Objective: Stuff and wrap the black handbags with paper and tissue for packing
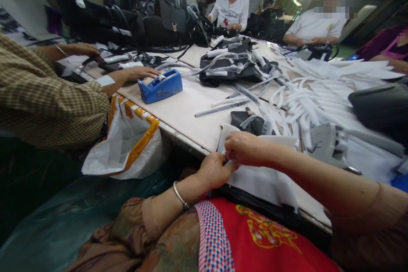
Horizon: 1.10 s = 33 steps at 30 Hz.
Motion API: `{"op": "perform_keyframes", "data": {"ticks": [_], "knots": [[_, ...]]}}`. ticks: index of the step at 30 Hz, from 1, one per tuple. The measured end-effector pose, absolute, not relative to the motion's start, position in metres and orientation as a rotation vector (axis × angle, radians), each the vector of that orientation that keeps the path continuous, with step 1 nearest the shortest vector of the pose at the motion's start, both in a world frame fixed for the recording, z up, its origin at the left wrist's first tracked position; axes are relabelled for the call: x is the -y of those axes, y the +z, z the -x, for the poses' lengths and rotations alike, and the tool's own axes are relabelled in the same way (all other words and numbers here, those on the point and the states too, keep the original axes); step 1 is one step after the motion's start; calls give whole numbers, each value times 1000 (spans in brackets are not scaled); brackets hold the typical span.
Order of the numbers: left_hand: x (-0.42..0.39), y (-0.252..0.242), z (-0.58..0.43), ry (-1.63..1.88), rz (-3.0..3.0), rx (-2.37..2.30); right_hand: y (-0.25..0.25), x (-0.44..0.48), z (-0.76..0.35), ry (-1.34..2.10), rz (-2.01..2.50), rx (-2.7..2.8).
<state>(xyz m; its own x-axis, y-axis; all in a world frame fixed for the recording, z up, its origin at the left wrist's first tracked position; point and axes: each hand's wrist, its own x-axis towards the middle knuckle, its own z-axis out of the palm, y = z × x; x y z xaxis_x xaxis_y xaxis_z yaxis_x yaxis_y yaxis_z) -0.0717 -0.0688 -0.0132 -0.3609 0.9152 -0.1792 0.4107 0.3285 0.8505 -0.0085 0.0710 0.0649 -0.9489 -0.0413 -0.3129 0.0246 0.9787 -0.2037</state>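
Observation:
At the near table edge my left hand (216, 171) and my right hand (241, 148) meet, fingers closed in a pinch on the edge of a white foam sheet (259, 180). The exact spot between the fingertips is hidden by the fingers. The sheet lies over a black bag (245, 194), of which only a dark lower edge shows by my lap. Just beyond my right hand sits a small black pouch (247, 122) with clear plastic-wrapped straps.
A co-worker's hand (142, 73) rests at a blue tape dispenser (162, 87). A white sack (143, 161) with an orange-taped rim hangs at the table's left edge. Black bags (236, 70), white foam strips (301, 102) and a dark case (381, 104) lie on the table (191, 114).

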Motion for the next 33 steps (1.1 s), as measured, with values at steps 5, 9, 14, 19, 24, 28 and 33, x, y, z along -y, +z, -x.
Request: {"op": "perform_keyframes", "data": {"ticks": [5,9,14,19,24,28,33], "knots": [[68,-19,73,1009,-1144,-1886,62,-53,-14,15,109,-2988],[68,-16,75,1054,-1137,-1828,58,-53,-38,-99,81,-3072],[69,-9,80,1076,-1099,-1675,41,-58,-64,-21,229,-3271],[70,-10,84,1058,-1067,-1529,26,-54,-75,127,275,-3427],[71,-14,85,1040,-1067,-1541,21,-56,-77,151,292,-3502],[69,-11,82,992,-1182,-1627,18,-55,-79,131,237,-3524],[66,-6,81,968,-1283,-1707,28,-56,-97,-48,27,-3568]]}}
